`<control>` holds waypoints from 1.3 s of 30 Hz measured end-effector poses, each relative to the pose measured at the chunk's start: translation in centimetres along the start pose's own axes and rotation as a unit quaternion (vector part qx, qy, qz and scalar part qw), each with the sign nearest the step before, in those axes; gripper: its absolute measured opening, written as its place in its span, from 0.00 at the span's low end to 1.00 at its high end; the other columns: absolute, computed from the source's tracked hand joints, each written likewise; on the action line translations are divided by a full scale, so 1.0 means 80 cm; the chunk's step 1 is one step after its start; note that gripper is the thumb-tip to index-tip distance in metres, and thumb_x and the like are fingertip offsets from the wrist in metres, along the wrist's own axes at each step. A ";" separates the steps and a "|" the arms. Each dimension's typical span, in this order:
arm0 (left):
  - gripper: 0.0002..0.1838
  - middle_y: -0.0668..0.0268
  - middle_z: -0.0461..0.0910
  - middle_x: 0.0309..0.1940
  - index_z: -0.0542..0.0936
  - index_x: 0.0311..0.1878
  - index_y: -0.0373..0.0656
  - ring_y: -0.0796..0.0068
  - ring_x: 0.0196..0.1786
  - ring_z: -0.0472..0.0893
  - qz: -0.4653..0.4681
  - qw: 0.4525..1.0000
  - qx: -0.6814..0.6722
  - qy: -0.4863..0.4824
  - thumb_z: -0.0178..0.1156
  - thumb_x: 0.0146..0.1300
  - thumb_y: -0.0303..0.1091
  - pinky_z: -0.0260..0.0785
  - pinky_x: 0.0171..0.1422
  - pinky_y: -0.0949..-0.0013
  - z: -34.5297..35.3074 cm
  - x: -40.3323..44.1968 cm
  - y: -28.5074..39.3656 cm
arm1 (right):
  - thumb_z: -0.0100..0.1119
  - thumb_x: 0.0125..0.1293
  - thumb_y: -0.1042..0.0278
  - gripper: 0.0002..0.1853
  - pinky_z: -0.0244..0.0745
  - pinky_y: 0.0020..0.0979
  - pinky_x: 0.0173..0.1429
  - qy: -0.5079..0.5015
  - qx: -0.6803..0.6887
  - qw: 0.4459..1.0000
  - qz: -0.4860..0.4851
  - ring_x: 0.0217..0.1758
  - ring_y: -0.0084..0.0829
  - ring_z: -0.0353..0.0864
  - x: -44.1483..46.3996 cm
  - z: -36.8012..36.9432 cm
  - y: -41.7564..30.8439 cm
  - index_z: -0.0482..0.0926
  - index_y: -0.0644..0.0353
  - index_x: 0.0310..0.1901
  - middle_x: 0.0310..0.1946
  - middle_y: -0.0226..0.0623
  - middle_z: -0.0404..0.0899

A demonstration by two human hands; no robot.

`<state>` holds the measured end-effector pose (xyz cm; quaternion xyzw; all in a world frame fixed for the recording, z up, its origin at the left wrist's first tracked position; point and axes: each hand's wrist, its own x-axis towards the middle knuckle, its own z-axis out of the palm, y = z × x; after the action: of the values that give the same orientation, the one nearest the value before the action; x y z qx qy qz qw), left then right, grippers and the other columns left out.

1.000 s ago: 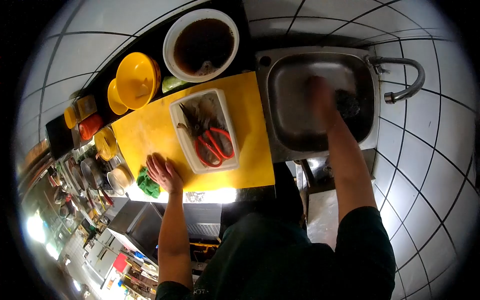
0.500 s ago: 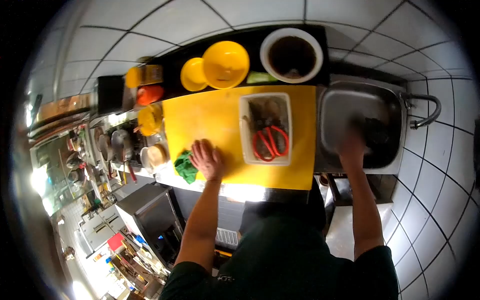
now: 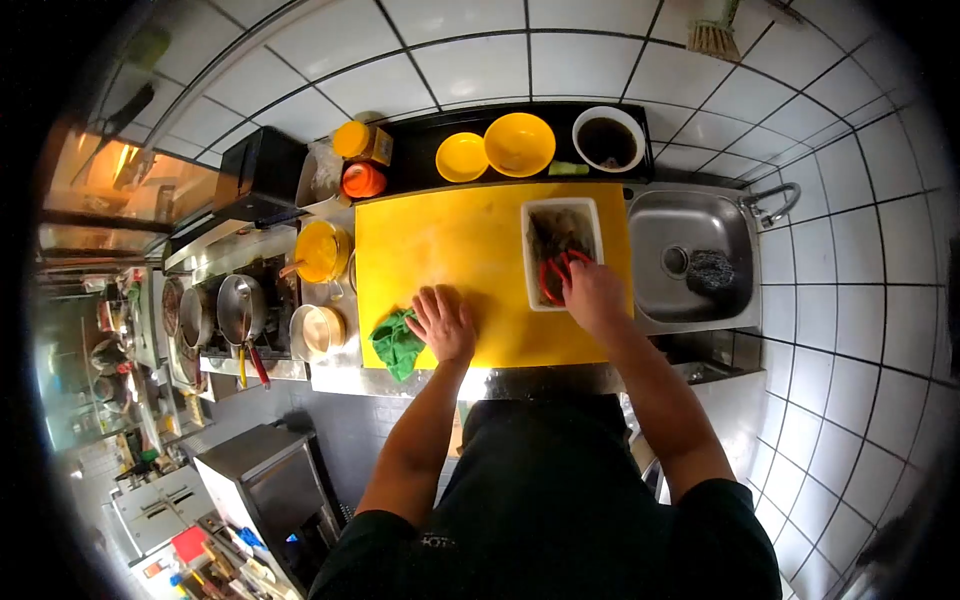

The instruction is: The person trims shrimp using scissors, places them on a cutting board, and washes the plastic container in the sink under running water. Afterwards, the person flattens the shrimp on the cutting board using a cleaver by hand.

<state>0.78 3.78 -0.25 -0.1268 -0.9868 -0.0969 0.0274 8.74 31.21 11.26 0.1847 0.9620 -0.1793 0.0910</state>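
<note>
My left hand (image 3: 442, 324) lies flat on the yellow cutting board (image 3: 420, 240), fingers spread. Beside it, toward the left edge, is a crumpled green cloth (image 3: 398, 345). A white rectangular container (image 3: 596, 236) stands on the right part of the board, with dark contents that I cannot make out. Red-handled scissors (image 3: 551, 281) rest in it, blades hidden. My right hand (image 3: 594, 294) reaches over the container's near right corner, its fingers closed at the scissors' handles.
Right of the board is a steel sink (image 3: 655, 215) with a dark scouring pad (image 3: 710, 272) and a tap (image 3: 782, 206). Yellow bowls (image 3: 520, 145) and a white bowl of dark liquid (image 3: 608, 140) line the back shelf. Pans (image 3: 241, 308) sit on the stove at left.
My right hand has moved left out of the sink to the scissors in the container. My left hand stays flat by the green cloth. The view has shifted.
</note>
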 end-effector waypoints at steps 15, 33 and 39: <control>0.32 0.44 0.64 0.71 0.73 0.64 0.35 0.40 0.78 0.52 0.204 0.973 -0.102 -0.018 0.64 0.59 0.42 0.37 0.79 0.32 -0.093 -0.007 0.009 | 0.69 0.57 0.61 0.17 0.78 0.37 0.44 -0.087 0.148 0.972 0.159 0.39 0.37 0.85 -0.002 -0.033 0.004 0.82 0.62 0.44 0.34 0.44 0.84; 0.12 0.47 0.81 0.28 0.78 0.32 0.32 0.48 0.31 0.82 0.065 0.901 -0.366 -0.225 0.66 0.56 0.34 0.75 0.37 0.54 -0.039 0.047 0.143 | 0.58 0.67 0.73 0.13 0.74 0.26 0.40 -0.130 0.497 0.843 0.162 0.33 0.24 0.79 -0.077 -0.037 0.047 0.79 0.67 0.51 0.33 0.36 0.81; 0.13 0.47 0.80 0.25 0.78 0.30 0.32 0.50 0.30 0.82 0.053 0.914 -0.334 -0.226 0.66 0.53 0.34 0.74 0.36 0.54 -0.043 0.043 0.129 | 0.62 0.64 0.72 0.18 0.78 0.33 0.48 -0.045 0.426 0.893 0.134 0.43 0.33 0.82 -0.083 -0.023 0.069 0.76 0.70 0.54 0.42 0.45 0.83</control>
<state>0.22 13.73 5.25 -0.1994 -0.8685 -0.3883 -0.2349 16.75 34.58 12.85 0.3244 0.7544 -0.5664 0.0694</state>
